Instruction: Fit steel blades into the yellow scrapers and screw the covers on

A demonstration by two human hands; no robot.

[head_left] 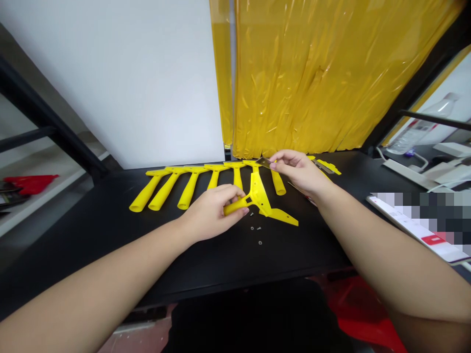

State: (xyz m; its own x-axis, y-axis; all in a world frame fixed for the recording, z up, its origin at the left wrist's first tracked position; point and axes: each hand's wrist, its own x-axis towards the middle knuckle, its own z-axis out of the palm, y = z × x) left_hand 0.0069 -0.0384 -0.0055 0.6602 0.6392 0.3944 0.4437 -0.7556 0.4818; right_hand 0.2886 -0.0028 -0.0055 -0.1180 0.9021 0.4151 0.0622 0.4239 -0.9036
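Left hand (213, 212) gripping scraper (262, 201) mid-bench (110, 220), right hand (300, 171) pinching blade (264, 162) at its far end: best slid in squarely, edge away, clear of screws (256, 231).

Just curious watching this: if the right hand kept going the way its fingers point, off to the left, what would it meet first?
Probably the head of the yellow scraper that the left hand grips; the right hand pinches a small blade just above it. Depth is unclear.

Black table (110, 230): row of yellow scraper handles (191, 184), loose screws (257, 234), phone (415, 228).
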